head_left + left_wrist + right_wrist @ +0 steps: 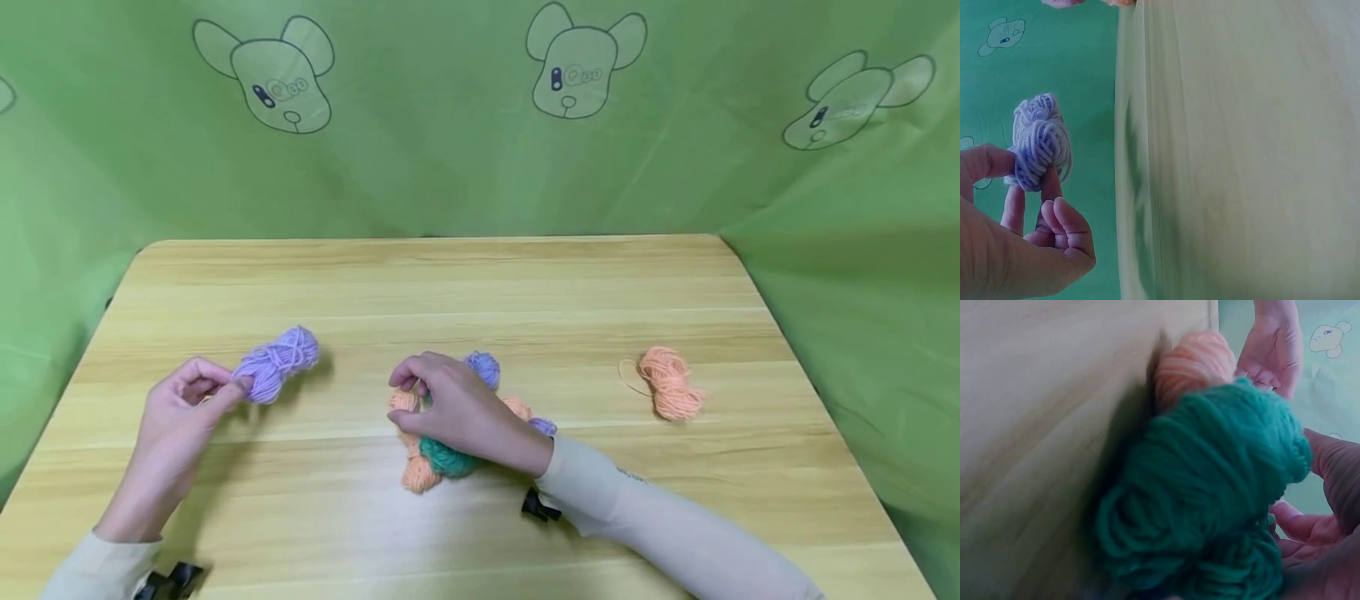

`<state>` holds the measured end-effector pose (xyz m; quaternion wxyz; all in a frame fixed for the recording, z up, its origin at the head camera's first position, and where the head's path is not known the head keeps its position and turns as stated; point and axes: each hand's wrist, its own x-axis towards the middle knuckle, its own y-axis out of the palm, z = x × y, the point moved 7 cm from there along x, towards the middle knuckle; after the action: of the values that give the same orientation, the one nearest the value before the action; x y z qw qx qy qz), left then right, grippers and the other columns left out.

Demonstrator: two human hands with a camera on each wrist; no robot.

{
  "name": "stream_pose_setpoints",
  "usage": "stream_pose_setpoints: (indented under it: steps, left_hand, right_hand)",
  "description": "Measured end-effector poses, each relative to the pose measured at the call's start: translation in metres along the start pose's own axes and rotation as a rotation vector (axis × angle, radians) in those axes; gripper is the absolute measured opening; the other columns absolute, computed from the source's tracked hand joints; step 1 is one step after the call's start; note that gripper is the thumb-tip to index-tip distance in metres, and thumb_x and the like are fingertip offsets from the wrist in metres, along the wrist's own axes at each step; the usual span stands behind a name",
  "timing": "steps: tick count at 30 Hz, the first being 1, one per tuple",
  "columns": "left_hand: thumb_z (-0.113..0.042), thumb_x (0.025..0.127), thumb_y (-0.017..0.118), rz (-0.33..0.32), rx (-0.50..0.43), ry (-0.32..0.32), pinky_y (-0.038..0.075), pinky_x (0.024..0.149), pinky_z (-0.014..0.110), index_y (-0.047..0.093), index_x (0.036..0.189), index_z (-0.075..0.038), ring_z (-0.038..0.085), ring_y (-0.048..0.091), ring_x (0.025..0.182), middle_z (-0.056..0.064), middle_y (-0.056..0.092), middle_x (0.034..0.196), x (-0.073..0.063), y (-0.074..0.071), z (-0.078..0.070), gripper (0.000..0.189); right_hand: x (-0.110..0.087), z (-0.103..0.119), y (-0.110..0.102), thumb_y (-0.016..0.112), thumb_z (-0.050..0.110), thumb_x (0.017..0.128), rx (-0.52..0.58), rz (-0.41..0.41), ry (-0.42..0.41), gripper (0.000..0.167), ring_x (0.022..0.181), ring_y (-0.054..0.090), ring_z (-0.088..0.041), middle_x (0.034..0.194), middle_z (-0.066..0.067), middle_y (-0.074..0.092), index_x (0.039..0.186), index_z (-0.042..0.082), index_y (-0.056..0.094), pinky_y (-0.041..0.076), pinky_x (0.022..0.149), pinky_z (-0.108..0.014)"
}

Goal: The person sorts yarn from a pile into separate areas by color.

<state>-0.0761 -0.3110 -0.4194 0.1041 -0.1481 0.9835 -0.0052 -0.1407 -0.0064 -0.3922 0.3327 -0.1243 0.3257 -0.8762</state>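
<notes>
My left hand (pixel 176 425) holds a purple yarn skein (pixel 277 364) by its near end, pinched between thumb and fingers above the left part of the table. In the left wrist view the purple skein (pixel 1041 144) stands upright in the fingertips. My right hand (pixel 465 412) is over a pile of skeins at the middle, thumb and fingers apart on either side of a peach skein (pixel 403 401). Beneath the palm lies green yarn (pixel 448 458), partly hidden; in the right wrist view this green yarn (pixel 1204 469) fills the foreground, with peach yarn (pixel 1194 365) behind it.
Another peach skein (pixel 420 475) lies at the pile's near edge. Purple yarn (pixel 483 367) and more peach yarn (pixel 517 407) show past the right hand, with a purple end (pixel 543 427) by the wrist. A separate peach skein (pixel 671 385) with a loose strand lies right on the wooden table (pixel 525 283).
</notes>
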Motion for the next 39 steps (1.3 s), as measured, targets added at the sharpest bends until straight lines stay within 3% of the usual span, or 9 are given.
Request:
stream_pose_setpoints:
  steps: [21, 32, 39]
  left_hand:
    - [0.008, 0.098, 0.075, -0.077, -0.078, -0.029, 0.055, 0.07, 0.018, 0.072, 0.092, -0.01, 0.01, 0.066, 0.08, -0.005, 0.074, 0.089, -0.006, -0.028, 0.009, 0.019]
    - [0.002, 0.096, 0.081, -0.125, 0.058, -0.103, 0.05, 0.061, 0.019, 0.076, 0.09, -0.012, 0.008, 0.064, 0.075, -0.009, 0.075, 0.085, -0.014, -0.037, 0.017, 0.016]
    - [-0.004, 0.096, 0.084, -0.148, 0.14, -0.154, 0.049, 0.058, 0.021, 0.077, 0.089, -0.015, 0.009, 0.062, 0.069, -0.01, 0.074, 0.083, -0.015, -0.044, 0.021, 0.015]
  right_hand:
    - [0.008, -0.02, 0.004, 0.09, 0.024, 0.092, -0.053, 0.056, 0.006, 0.034, 0.099, 0.066, -0.019, 0.105, 0.002, 0.07, 0.119, 0.011, 0.073, 0.052, 0.088, -0.031]
    - [0.009, -0.022, 0.008, 0.088, 0.015, 0.092, -0.075, 0.082, 0.0, 0.026, 0.091, 0.065, -0.017, 0.095, 0.005, 0.068, 0.115, 0.011, 0.076, 0.053, 0.083, -0.028]
    - [0.011, -0.025, 0.009, 0.085, 0.019, 0.094, -0.119, 0.07, 0.02, 0.019, 0.084, 0.062, -0.011, 0.09, 0.008, 0.068, 0.111, 0.014, 0.077, 0.052, 0.076, -0.027]
